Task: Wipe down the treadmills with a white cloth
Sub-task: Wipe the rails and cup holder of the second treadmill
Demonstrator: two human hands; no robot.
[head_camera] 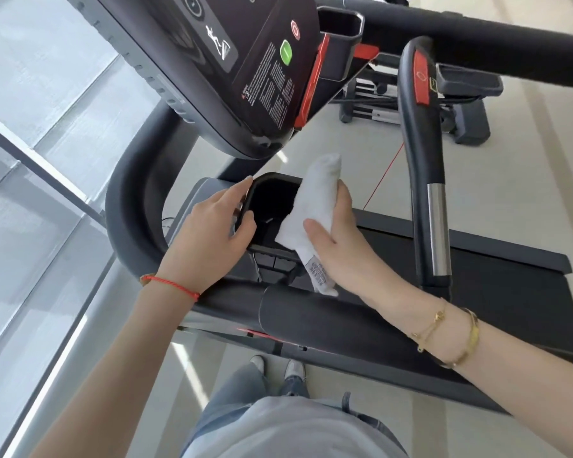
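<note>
A black treadmill fills the view, with its console (pixel 232 71) tilted at the top and its belt (pixel 497 292) at the right. Below the console is a black cup holder (pixel 272 206). My left hand (pixel 209 233) grips the holder's left rim, fingers curled over its edge. My right hand (pixel 334 239) holds a folded white cloth (pixel 311 209) against the holder's right side, thumb across the cloth. A label tag hangs from the cloth's lower end.
A black handrail (pixel 424 180) with a chrome sensor strip stands right of the cloth. A padded front bar (pixel 328 319) crosses below my hands. A second machine (pixel 444 104) stands behind. Glass window panels (pixel 40 160) run along the left. My feet (pixel 275 368) are on pale floor.
</note>
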